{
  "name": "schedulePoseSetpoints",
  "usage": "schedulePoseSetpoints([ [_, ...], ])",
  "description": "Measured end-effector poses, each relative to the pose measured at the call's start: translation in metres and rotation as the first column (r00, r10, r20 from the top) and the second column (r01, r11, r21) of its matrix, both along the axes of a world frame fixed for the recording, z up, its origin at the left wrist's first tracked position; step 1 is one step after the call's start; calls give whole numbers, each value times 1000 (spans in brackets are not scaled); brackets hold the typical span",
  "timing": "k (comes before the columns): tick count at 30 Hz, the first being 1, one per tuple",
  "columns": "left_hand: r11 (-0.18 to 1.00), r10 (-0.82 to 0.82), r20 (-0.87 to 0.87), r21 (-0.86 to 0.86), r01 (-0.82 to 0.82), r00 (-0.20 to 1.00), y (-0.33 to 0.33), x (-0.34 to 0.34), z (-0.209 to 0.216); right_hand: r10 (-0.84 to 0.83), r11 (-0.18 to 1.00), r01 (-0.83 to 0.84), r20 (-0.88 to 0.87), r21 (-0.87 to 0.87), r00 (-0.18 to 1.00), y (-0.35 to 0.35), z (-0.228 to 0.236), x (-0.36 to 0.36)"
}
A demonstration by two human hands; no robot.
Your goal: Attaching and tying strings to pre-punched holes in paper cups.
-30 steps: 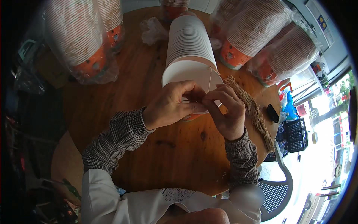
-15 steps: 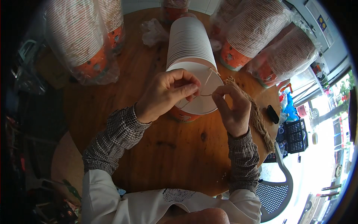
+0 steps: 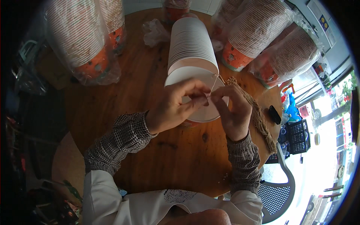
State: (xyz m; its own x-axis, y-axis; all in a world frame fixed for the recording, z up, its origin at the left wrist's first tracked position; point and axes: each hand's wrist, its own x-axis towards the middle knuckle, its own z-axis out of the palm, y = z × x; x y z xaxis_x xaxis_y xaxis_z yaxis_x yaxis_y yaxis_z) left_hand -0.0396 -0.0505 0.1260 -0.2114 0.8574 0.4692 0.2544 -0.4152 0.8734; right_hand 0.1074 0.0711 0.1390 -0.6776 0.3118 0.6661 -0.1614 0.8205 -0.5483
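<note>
A long stack of white paper buckets lies on its side on the wooden table, mouth toward me. The front bucket, orange on its outside, sits tilted at the stack's near end. A thin string runs from the right side of its rim down to my fingers. My left hand pinches the string in front of the bucket's mouth. Right beside it, my right hand is closed on the string too, fingertips nearly touching the left ones. Exactly where the string passes between the fingers is hidden.
A bundle of tan twine lies right of my right hand, near a small black object. Plastic-wrapped bucket stacks stand at the left and right. Crumpled plastic rests behind. A chair stands beyond the right edge.
My left hand has moved right and slightly down, up to my right hand. The string's stretch between the hands has shortened. The front bucket has shifted slightly downward.
</note>
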Motion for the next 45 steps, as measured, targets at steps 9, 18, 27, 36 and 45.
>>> schedulePoseSetpoints([
  [9, 996, 74, 26, 37, -75, 997, 2, -5, 0, 120, 880, -73, 69, -470, 990, -3, -10, -4],
  [18, 962, 250, -159, 152, -227, 955, 4, -3, -3, 104, 882, -99, -14, -461, 994, -2, -20, -9],
  [27, 948, 306, -194, 155, -279, 932, 5, -3, -7, -67, 978, 67, 5, -199, 998, -12, -20, -10],
  [36, 900, 401, -365, 327, -288, 840, 6, -5, -6, -39, 960, 25, -47, -277, 998, -14, -25, -12],
  [45, 892, 431, -416, 328, -310, 801, 3, -2, -6, -53, 960, 50, -2, -276, 999, -11, -29, -11],
])
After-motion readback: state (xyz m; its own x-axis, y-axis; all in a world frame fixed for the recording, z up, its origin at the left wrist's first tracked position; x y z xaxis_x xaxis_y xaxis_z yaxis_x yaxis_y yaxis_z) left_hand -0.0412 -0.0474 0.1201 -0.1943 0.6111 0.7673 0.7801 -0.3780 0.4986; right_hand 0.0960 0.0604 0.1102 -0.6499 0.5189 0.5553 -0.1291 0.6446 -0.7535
